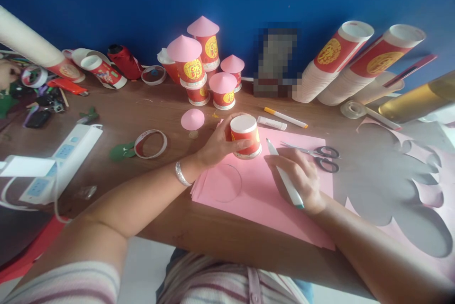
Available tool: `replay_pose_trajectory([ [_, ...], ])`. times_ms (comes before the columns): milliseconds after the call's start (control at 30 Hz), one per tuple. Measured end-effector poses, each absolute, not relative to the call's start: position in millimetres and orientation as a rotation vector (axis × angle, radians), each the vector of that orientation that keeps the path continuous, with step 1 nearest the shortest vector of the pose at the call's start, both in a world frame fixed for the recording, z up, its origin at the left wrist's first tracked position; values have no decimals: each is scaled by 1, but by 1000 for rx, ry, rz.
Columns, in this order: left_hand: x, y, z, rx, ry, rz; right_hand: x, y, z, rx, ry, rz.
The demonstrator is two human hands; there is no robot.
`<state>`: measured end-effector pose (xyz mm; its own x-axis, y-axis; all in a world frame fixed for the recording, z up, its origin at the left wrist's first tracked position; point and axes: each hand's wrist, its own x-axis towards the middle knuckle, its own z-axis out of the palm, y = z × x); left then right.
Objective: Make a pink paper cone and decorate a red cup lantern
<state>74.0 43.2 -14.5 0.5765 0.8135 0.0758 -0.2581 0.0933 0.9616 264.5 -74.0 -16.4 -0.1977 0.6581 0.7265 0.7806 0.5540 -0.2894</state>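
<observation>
My left hand (227, 140) is wrapped round a red paper cup (245, 136) that stands upside down, white base up, over a stack of pink paper (259, 195). In my right hand (300, 178) is a white marker (287, 178) with a teal end, its tip pointing up toward the cup. A drawn circle (225, 183) shows on the paper, left of the marker. Black-handled scissors (320, 152) lie at the paper's right edge, just beyond my right hand. Behind the cup are a glue stick (272, 123) and a yellow-and-white pen (286, 117).
Red cups with pink cone tops (194, 67) stand at the back. Tall cup stacks (334, 60) lean at the right, near a tape roll (353, 109). Cut pink scraps (426, 192) lie at the right. A power strip (62, 162) and a cut cup ring (151, 144) are at the left.
</observation>
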Motion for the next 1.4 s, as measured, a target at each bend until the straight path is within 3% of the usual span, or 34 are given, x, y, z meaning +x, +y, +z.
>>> replay_pose_trajectory([
  [200, 69, 39, -17, 1585, 426, 745, 276, -60, -18, -1270, -1643, 158],
  [333, 68, 46, -24, 1459, 369, 825, 283, -53, -18, -1296, -1406, 336],
  [467, 71, 54, -20, 1304, 571, 1018, 284, -45, -18, -1196, -1075, 653],
  [667, 72, 61, 7, 1476, 739, 1032, 290, -38, -26, -1198, -888, 839],
  [800, 57, 71, 20, 1929, 819, 856, 292, -40, -27, -1196, -966, 887],
  [933, 34, 73, 27, 2586, 1020, 432, 289, -42, -22, -1262, -980, 852],
  [1100, 24, 66, 22, 2813, 1097, 29, 286, -42, -20, -1322, -1012, 847],
  [1300, 34, 70, 18, 2898, 1124, -95, 286, -44, -17, -1367, -1068, 832],
  [1400, 40, 78, 18, 2891, 1079, 15, 286, -44, -15, -1368, -1116, 833],
])
